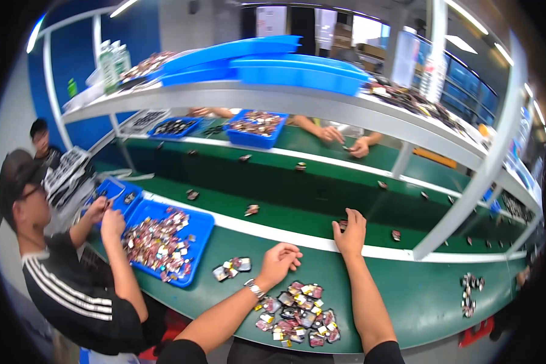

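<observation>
My right hand [350,235] reaches over the white edge strip onto the green conveyor belt. A small dark and reddish electronic part [343,225] shows between its thumb and fingers. My left hand [278,264], with a metal watch on the wrist, hovers above the green worktop, its fingers curled inward; whatever they may hold is hidden. Just below it lies a heap of small electronic parts [300,312], dark, reddish and silver with yellow and white bits. A smaller cluster of the same parts [232,268] rests left of my left wrist.
A blue bin [201,242] of similar parts stands at the left, where a co-worker [73,267] handles something small. Single parts [252,210] are spread along the belt. A slanting white post [467,200] rises at the right. Overhead, a shelf [212,94] carries blue trays [297,71].
</observation>
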Demonstrator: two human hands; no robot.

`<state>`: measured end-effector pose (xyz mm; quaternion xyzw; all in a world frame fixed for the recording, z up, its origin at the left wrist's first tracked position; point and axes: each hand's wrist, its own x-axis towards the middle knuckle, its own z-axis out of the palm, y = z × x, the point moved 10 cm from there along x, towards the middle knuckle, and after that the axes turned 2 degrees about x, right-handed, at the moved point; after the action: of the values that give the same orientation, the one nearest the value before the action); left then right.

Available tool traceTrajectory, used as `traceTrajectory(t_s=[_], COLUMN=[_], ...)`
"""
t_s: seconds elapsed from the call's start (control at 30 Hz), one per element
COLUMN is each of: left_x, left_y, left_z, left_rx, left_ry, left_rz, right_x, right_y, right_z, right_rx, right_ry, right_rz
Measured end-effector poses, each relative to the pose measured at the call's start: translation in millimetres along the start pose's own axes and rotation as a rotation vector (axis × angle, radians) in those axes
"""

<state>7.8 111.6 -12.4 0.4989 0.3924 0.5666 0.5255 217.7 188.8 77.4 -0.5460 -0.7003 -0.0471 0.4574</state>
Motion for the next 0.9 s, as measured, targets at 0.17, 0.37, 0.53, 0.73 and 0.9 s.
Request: traceTrajectory(t_s=[0.17, 0.37, 0.53, 0.73, 0.9], left_x=[-9.7, -21.6, -11.6, -13.4, -11.8], left_y=[26.3, 40.3, 38.4, 34.4, 33.7], left_z=[-42.7, -45.1, -31.0, -42.0, -44.8], left_rx=[0.190, 0.399, 0.285, 0.242, 0.258], left_ry=[0.316, 0.457, 0.455, 0.480, 0.493], left_rz=[0.132, 0.217, 0.296, 0.301, 0.320], right_x=[-2.1, 8.6, 23.1, 18.4, 20.8], right_y=[-78.7, -137.8, -145.9, -162.1, -136.4], right_z=[90.9, 188.3, 197.8, 224.8, 193.8], right_rx=[0.281, 0.141, -0.130, 0.016, 0.310], right_ry=[-0.372, -0.669, -0.600, -0.588, -0.557], right_rz=[-0.043, 0.078, 0.099, -0.081, -0.110])
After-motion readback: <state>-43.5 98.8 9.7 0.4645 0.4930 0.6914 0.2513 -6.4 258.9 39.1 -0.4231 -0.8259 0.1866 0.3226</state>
